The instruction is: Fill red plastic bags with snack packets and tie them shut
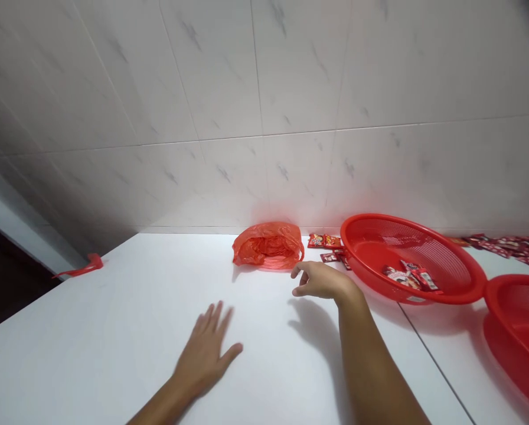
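My left hand (206,349) is stretched out over the white table (114,319), palm down, fingers spread and holding nothing. Farther right, my right hand (314,280) hovers with curled fingers and a gap between thumb and forefinger; nothing shows in it. Just beyond it a red plastic bag (268,239) lies by the wall with its mouth facing me. Small red packets (324,241) lie between the bag and a red plastic basket (357,268). Inside that basket are several small wrapped packets (417,277).
A second red basket (508,330) stands at the right edge, touching the first. Many red packets (512,245) are spread along the wall behind. A scrap of red plastic (85,268) hangs at the table's left edge. The tiled wall (229,171) bounds the back.
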Tool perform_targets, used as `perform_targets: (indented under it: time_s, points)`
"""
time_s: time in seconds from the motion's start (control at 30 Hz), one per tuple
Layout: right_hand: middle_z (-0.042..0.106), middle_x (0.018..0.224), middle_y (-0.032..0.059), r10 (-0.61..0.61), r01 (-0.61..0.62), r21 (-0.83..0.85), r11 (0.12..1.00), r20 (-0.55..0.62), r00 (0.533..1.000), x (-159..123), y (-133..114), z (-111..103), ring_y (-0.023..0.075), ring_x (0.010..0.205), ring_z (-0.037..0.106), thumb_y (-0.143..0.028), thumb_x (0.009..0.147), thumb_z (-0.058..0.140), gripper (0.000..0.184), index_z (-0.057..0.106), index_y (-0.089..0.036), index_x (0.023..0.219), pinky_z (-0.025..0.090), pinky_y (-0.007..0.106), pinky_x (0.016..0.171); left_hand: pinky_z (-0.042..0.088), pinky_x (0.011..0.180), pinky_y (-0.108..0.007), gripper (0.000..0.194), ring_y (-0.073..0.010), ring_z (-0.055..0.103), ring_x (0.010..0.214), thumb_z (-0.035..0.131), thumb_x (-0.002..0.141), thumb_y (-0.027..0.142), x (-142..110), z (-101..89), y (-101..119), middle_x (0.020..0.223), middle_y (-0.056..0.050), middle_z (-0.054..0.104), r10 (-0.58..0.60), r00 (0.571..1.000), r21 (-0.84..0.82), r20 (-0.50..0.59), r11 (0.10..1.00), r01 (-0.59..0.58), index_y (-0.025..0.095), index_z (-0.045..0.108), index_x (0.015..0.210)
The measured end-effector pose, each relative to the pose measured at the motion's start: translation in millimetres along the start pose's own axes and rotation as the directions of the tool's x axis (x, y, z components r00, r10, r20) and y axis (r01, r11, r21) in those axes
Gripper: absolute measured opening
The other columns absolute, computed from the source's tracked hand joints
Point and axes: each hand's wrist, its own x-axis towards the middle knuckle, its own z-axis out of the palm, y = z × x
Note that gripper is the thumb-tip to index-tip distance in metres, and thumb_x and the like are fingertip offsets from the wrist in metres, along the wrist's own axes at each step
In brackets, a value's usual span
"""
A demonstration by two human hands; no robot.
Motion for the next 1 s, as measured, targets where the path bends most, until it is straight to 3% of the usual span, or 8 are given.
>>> perform_targets:
  time_s: [0.13,0.27,0.33,0.47,0.67,0.77,0.9,1.0]
  points:
    - [0.077,0.091,0.0009,-0.025,0.025,0.087,0.996,0.001,1.0,34,24,28,0.0177,0.075,0.071,-0.026,0.065,0.091,0.05,0.073,-0.024,0.111,0.045,0.024,0.062,0.016,0.13,-0.058,0.084,-0.0392,0.021,0.163,0.057,0.094,0.067,45,52.3,-10,0.174,-0.019,0.029,0.373,0.913,0.545,0.166,0.737,-0.4,0.017,0.046,0.161]
    - [0.074,0.085,0.0046,-0.022,0.053,0.121,0.991,-0.239,0.971,73,41,74,0.0175,0.078,0.067,-0.023,0.084,0.073,0.009,0.071,-0.018,0.091,0.044,0.026,0.07,0.033,0.12,-0.055,0.076,-0.0422,0.036,0.153,0.044,0.103,0.06,89,97.2,4,0.166,-0.028,0.034,0.482,0.872,0.674,-0.086,0.673,-0.305,0.011,0.041,0.161]
    - [0.073,0.088,0.0056,-0.02,0.078,0.137,0.987,-0.382,0.924,89,46,93,0.0179,0.082,0.065,-0.025,0.092,0.062,0.01,0.069,-0.018,0.089,0.043,0.027,0.073,0.036,0.116,-0.056,0.074,-0.0444,0.041,0.148,0.047,0.103,0.058,103,108.2,11,0.164,-0.029,0.033,0.535,0.827,0.684,-0.171,0.669,-0.291,0.015,0.04,0.163]
    - [0.069,0.078,0.0013,-0.055,0.165,0.18,0.97,-0.496,0.867,106,60,110,0.0172,0.073,0.062,-0.03,0.093,0.058,0.015,0.069,-0.02,0.087,0.043,0.028,0.071,0.037,0.114,-0.062,0.077,-0.0481,0.044,0.144,0.055,0.1,0.059,123,115.5,17,0.17,-0.027,0.024,0.564,0.791,0.647,-0.239,0.699,-0.304,0.024,0.036,0.166]
    - [0.067,0.077,-0.0017,-0.186,0.345,0.185,0.92,-0.569,0.801,100,68,113,0.0177,0.069,0.063,-0.027,0.09,0.059,0.038,0.069,-0.022,0.127,0.05,0.031,0.074,0.043,0.108,-0.067,0.073,-0.0504,0.048,0.14,0.051,0.101,0.053,133,116.0,19,0.163,-0.033,0.039,0.608,0.752,0.582,-0.255,0.717,-0.383,0.007,0.046,0.157]
    - [0.072,0.109,0.0053,-0.275,0.446,0.154,0.882,-0.6,0.751,100,58,118,0.018,0.082,0.066,-0.019,0.09,0.054,0.051,0.065,-0.024,0.139,0.056,0.035,0.085,0.044,0.113,-0.062,0.059,-0.0446,0.051,0.14,0.051,0.102,0.044,120,117.8,19,0.16,-0.026,0.048,0.739,0.65,0.562,-0.178,0.618,-0.549,0.008,0.055,0.149]
    - [0.052,0.151,0.0118,-0.403,0.578,0.109,0.809,-0.613,0.679,107,48,128,0.0243,0.125,0.06,-0.008,0.083,0.051,0.079,0.047,-0.029,0.159,0.051,0.046,0.108,0.043,0.119,-0.056,0.042,-0.0347,0.057,0.136,0.052,0.099,0.024,98,119.4,14,0.144,-0.018,0.064,0.873,0.481,0.508,-0.087,0.454,-0.732,0.014,0.063,0.138]
    - [0.047,0.155,0.0136,-0.373,0.578,0.227,0.784,-0.572,0.73,113,52,130,0.0217,0.105,0.067,-0.012,0.084,0.058,0.099,0.016,-0.035,0.171,0.057,0.048,0.099,0.047,0.117,-0.056,0.043,-0.0331,0.056,0.138,0.054,0.097,0.02,91,114.5,11,0.142,-0.018,0.062,0.901,0.402,0.441,-0.16,0.43,-0.788,0.015,0.058,0.139]
